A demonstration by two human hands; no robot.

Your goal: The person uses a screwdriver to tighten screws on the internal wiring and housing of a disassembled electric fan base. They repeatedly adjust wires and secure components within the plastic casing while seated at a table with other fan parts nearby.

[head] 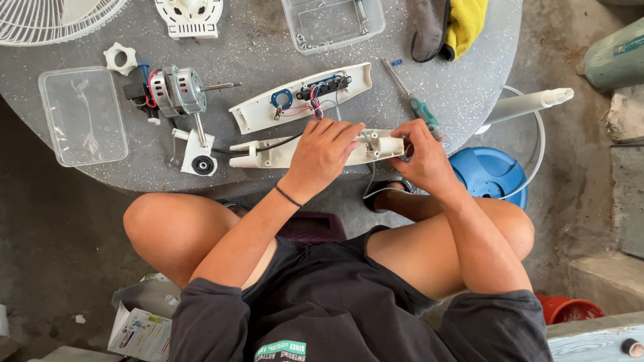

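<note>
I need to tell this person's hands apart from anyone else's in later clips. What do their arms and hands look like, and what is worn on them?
Both arms are bare from just above the elbow down, with dark charcoal short sleeves higher up. The left hand has a thin dark band round its wrist. The right hand shows no band, watch or glove. No rings are visible on either hand.

On the round table [436, 100], the lower housing shell [268, 154] lies along the near edge, with the left hand [322, 155] on its middle and the right hand [421, 155] at its right end. Just behind it lies the switch panel shell [255, 110]. A screwdriver [414, 100] lies right of that panel. The fan motor [176, 90] sits to the left, with a lidded container [82, 115] further left. Another container [333, 23] stands at the far edge, gloves [448, 25] to its right. The fan base [490, 174] sits off the table, right of the hands.
</note>
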